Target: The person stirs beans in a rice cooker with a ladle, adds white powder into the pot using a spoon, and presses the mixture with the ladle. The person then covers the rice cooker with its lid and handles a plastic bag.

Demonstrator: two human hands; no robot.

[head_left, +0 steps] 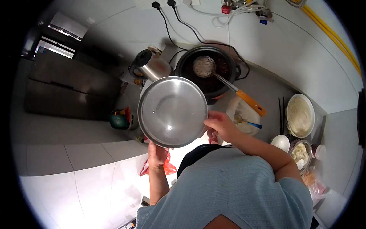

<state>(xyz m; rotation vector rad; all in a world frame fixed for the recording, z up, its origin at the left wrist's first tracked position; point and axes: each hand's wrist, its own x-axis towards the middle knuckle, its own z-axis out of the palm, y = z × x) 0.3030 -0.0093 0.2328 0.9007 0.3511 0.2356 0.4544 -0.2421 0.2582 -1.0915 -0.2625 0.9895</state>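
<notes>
I hold a round, shiny metal lid point(173, 110) with a raised rim and a small hole near one side. My left hand point(157, 154) grips its lower edge, with most of the fingers hidden behind it. My right hand point(223, 126) grips the right edge, thumb on the rim. Just beyond the lid stands a dark electric pot point(185, 63) with dark contents. Across the pot rests a skimmer point(248, 101) with an orange handle, whose round head carries something pale. Below that handle sits a whitish bowl point(232, 105) with a blue-handled spoon point(253, 124) in it.
A steel kettle point(156, 68) stands left of the pot, near black power cords point(198, 36). At the right are black chopsticks point(281, 114), a basin of pale powder point(300, 116), a small white bowl point(281, 143) and a bowl of white lumps point(301, 154). Wall tiles bound the counter.
</notes>
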